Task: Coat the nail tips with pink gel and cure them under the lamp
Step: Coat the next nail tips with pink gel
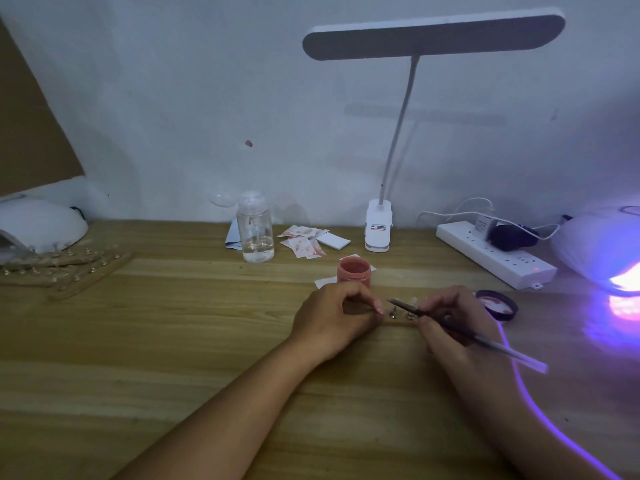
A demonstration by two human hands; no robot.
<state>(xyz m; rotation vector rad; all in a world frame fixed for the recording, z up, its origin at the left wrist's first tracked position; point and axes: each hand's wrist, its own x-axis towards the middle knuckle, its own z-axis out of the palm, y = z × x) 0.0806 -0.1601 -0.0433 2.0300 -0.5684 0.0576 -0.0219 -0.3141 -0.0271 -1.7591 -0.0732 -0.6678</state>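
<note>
An open jar of pink gel (354, 270) stands on the wooden table, just behind my hands. Its dark lid (496, 304) lies to the right. My right hand (450, 318) grips a thin brush (460, 331), whose tip points left at small nail tips on metal stands (394, 311) set in a wooden strip. My left hand (336, 315) holds the left end of that strip with curled fingers. A curing lamp (602, 251) glows purple at the far right edge.
A second white curing lamp (38, 223) sits at the far left, with several wooden strips of stands (69, 268) in front of it. A clear bottle (255, 233), stained wipes (304, 240), a clip desk lamp (379, 226) and a power strip (495, 252) line the wall.
</note>
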